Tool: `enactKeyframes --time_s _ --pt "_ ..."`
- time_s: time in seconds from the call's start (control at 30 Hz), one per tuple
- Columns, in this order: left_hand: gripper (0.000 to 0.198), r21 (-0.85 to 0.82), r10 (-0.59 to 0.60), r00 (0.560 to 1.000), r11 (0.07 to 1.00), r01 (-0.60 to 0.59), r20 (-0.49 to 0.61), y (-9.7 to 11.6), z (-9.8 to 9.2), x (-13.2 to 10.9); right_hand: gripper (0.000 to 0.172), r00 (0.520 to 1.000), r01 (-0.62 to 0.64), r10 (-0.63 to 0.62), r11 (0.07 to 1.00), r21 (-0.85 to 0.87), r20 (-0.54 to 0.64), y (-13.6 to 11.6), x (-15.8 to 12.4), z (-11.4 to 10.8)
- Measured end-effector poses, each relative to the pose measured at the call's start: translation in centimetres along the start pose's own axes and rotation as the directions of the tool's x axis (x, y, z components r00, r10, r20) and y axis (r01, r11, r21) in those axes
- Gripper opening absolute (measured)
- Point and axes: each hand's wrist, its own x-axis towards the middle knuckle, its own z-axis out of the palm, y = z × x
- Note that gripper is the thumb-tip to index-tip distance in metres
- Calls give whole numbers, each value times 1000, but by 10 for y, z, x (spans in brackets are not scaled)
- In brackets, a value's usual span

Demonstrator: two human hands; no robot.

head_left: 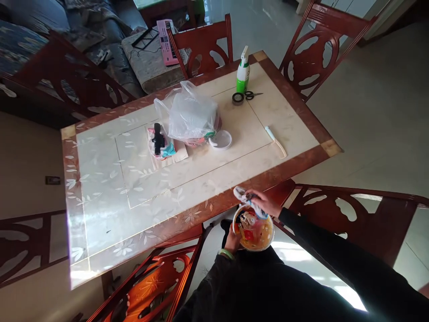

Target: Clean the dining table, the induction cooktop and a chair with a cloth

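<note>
My left hand [232, 240], with a green band on its wrist, holds a round bowl [254, 228] from below, just off the table's near edge. The bowl has an orange-yellow inside and holds small printed packets. My right hand [260, 201] grips a crumpled white and blue cloth [246, 197] over the bowl's rim. The cloth touches the rim, and part of the bowl's inside is hidden beneath it. Both hands are close to the brown border of the table [214, 210].
On the table are a plastic bag [191, 114], a black object on a colourful packet [160, 145], a white lid [221, 140], a green-and-white spray bottle [243, 70], a tape roll [237, 98], scissors [252, 95] and a white-handled blade [276, 142]. Wooden chairs [351, 219] surround it.
</note>
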Motion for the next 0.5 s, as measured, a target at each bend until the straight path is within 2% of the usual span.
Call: enactKeyframes --time_s 0.1,0.2,0.27,0.37,0.5 --pt "71 -46 13 999 999 -11 46 12 2 -10 31 982 -2 8 1000 30 -190 -22 20 -56" --pt "49 -59 87 996 995 -85 24 27 6 -18 29 932 53 -93 991 -122 -351 -25 59 -93" --pt "34 -51 145 989 988 -146 -29 38 8 -21 28 898 116 -216 957 -266 -384 -17 88 -99" --pt "33 -78 193 976 976 -201 -99 58 4 -23 28 874 195 -362 873 -448 -324 2 125 -92" --pt "35 -163 186 967 963 -215 -175 97 -12 -18 29 920 183 -361 743 -644 -155 22 148 -84"
